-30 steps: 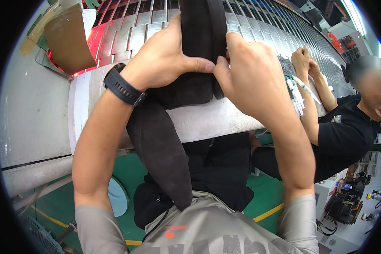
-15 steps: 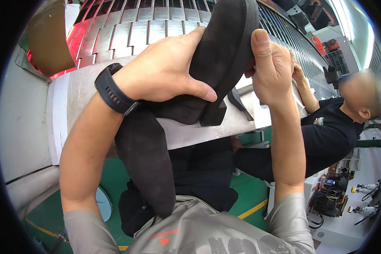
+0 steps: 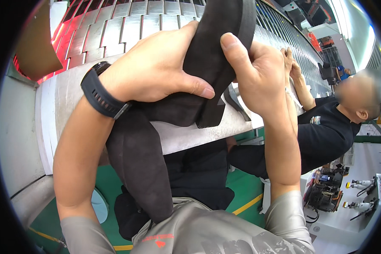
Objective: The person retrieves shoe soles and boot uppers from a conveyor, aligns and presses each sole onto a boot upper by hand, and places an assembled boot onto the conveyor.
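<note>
A tall black boot with a suede-like surface is held up on its side in both hands. Its toe points away from me and leaves the top of the picture, and its long shaft hangs down to my lap. My left hand, with a black watch on the wrist, is wrapped over the foot of the boot, thumb near the block heel. My right hand grips the sole edge, thumb pressed on the upper near the sole seam; its other fingers are mostly hidden.
Beyond a pale ledge runs a slatted metal conveyor, lit red at left. A dark curved piece lies on the ledge. A co-worker in black sits close on my right. A brown panel stands far left.
My right thumb has moved left and down from the sole's edge onto the upper. The boot and my left hand have shifted slightly left. The co-worker's hands show more.
</note>
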Action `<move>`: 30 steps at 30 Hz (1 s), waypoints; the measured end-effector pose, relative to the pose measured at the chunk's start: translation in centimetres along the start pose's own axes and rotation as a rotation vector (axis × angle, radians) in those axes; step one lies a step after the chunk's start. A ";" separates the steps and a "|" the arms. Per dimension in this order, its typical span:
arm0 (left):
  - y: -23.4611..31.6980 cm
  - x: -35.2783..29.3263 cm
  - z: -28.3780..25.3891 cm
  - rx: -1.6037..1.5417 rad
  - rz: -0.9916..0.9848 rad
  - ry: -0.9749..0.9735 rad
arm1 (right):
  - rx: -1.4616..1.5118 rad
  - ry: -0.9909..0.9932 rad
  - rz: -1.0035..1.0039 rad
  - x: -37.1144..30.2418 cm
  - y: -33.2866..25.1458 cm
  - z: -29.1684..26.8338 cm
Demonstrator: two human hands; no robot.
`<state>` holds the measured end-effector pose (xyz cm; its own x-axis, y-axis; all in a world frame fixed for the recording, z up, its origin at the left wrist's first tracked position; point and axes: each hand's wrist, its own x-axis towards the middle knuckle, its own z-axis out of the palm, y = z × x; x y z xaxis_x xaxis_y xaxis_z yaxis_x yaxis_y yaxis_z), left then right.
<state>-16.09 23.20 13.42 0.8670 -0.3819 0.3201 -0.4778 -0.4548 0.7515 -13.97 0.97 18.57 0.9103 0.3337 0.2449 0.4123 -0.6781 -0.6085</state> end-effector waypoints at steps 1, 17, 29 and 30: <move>0.1 0.0 -0.1 0.000 0.002 -0.005 | 0.008 -0.044 -0.040 0.2 -0.4 -0.2; -0.1 0.3 -0.2 -0.083 0.017 -0.064 | -0.127 -0.070 -0.301 -0.9 0.6 -0.8; 1.5 -1.1 0.4 0.110 -0.022 0.024 | 0.065 -0.175 -0.109 0.6 0.2 -3.2; 1.7 -1.2 0.5 0.177 -0.046 0.037 | 0.228 -0.187 -0.219 1.6 0.3 -3.5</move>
<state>-17.98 22.47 14.00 0.8914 -0.3292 0.3116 -0.4525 -0.6065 0.6538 -12.29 -1.04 21.42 0.7700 0.5830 0.2592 0.5589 -0.4204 -0.7148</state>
